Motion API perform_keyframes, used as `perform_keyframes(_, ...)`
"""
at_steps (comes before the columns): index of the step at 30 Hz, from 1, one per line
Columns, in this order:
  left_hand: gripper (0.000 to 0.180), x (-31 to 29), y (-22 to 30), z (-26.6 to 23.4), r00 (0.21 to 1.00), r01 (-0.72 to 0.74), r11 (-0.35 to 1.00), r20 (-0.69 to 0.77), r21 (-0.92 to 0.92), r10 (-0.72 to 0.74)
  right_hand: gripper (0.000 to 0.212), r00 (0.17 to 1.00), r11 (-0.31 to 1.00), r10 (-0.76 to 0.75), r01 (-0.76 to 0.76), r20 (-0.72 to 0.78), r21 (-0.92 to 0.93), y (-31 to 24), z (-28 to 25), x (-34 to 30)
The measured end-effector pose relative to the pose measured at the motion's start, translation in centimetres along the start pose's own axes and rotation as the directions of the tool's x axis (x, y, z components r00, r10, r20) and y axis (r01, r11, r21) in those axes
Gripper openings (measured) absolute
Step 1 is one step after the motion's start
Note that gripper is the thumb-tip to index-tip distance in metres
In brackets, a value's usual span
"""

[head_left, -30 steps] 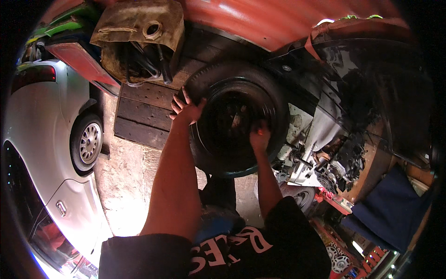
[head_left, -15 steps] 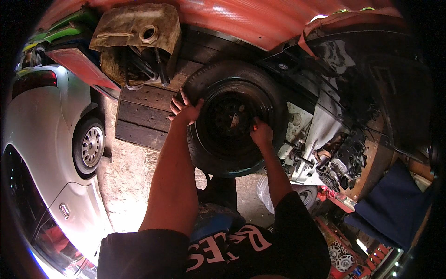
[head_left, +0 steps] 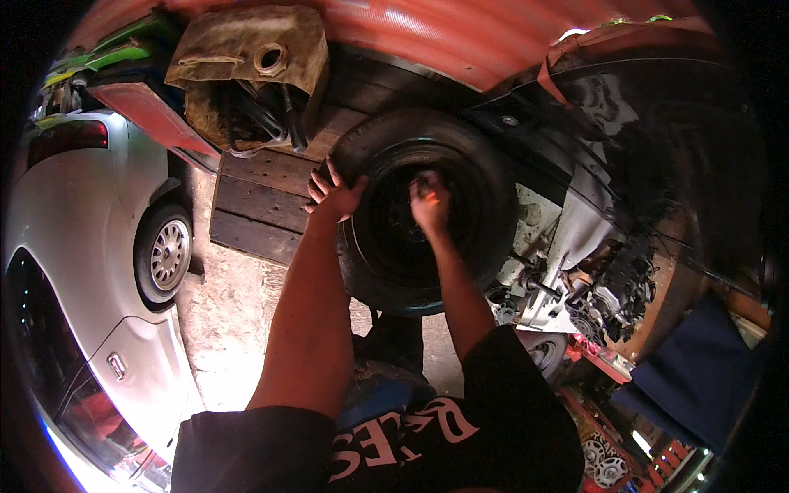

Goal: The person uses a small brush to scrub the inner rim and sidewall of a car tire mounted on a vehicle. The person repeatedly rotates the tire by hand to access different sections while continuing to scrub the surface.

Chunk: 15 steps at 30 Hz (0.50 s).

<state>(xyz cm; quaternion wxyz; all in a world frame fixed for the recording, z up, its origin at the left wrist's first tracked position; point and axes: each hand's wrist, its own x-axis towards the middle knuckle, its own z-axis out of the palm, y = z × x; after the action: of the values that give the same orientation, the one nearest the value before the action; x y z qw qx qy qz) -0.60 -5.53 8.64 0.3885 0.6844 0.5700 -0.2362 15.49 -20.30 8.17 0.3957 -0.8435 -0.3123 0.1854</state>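
Wheel (head_left: 394, 234), round, dished face toward viewer, axle line likewise

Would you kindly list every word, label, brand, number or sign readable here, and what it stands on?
Black shirt: large pale pink letters, clear, but I won't copy wording.
Red item at lower right: small pale letters beside round wheel-like shapes, too small to read reliably.
Dark tyre: no lettering can be made out.
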Motion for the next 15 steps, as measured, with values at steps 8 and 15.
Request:
perform_keyframes(8, 0.107, -1.5, 0.1, -1.4, 0.999, 0.044, 0.996, 0.017, -0.079, -0.043, 0.052, 0.951, 0.965, 0.24, -0.212, 0.194, -0.156, -1.1, 7.0, -6.0)
perform_keyframes(15, 0.109, -2.3, 1.0, -2.0, 0.998, 0.045, 0.992, 0.041, -0.12, -0.041, 0.048, 0.785, 0.821, 0.24, 0.149, 0.571, -0.551, 3.6, -5.1, -5.6)
